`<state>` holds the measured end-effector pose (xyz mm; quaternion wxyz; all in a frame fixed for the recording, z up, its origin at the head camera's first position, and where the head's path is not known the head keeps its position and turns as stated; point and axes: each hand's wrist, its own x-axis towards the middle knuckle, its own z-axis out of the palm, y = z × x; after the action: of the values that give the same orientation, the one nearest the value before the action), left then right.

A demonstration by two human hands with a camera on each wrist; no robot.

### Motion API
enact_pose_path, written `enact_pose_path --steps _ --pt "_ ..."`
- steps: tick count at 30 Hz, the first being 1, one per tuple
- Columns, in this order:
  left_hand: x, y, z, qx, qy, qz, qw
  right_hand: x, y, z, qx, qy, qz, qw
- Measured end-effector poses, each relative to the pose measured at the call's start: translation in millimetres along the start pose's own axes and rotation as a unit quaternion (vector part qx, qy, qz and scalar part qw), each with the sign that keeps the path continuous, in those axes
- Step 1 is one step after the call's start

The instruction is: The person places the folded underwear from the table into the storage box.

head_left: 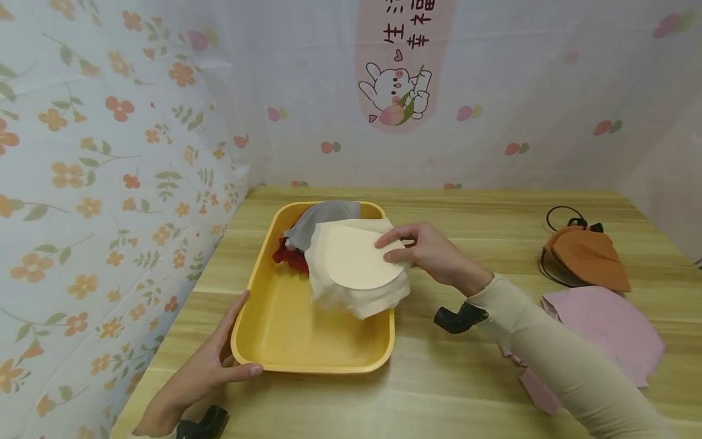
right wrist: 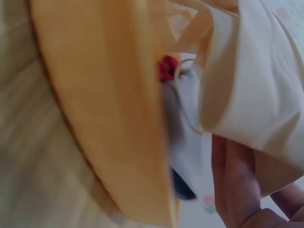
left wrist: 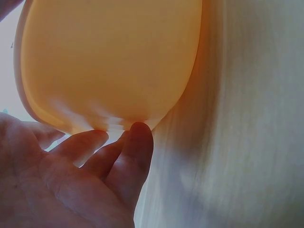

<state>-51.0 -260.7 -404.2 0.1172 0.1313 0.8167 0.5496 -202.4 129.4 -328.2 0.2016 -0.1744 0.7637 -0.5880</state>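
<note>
A cream hat [head_left: 362,259] with a wide brim hangs over the right part of a yellow plastic tub [head_left: 315,368]. My right hand [head_left: 433,259] pinches the brim at its right edge; in the right wrist view, the fingers [right wrist: 240,173] reach under the cream cloth. At the tub's near left corner is my left hand [head_left: 203,366], its thumb against the front wall and its fingers along the left side. The left wrist view shows those fingertips touching the tub's outer wall. A grey hat [head_left: 323,222] and a red cloth item [head_left: 290,256] lie at the tub's back, partly hidden by the cream hat.
On the right side of the wooden table [head_left: 439,390] lie an orange hat [head_left: 592,256] with a black cord and a pink hat [head_left: 603,329]. The right forearm passes over part of the pink one. Printed cloth [head_left: 307,91] hangs behind the table and at its left.
</note>
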Motion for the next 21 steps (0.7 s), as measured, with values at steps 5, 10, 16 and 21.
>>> enact_pose_path --steps 5,10,16,21 --pt "0.1 -2.0 1.0 -0.001 0.0 -0.002 1.0 1.0 7.1 18.6 -0.032 -0.032 0.012 0.9989" --pt "-0.8 -2.5 0.3 -0.001 -0.001 0.003 1.0 1.5 8.5 34.2 -0.053 -0.047 0.028 0.9971" --pt "-0.4 -2.8 -1.2 0.002 0.001 0.006 1.0 6.5 6.0 48.6 -0.06 -0.059 0.048 0.9953" --pt "0.0 -2.4 -0.2 0.001 0.0 0.007 1.0 14.0 0.7 59.6 -0.073 -0.073 0.07 0.9922"
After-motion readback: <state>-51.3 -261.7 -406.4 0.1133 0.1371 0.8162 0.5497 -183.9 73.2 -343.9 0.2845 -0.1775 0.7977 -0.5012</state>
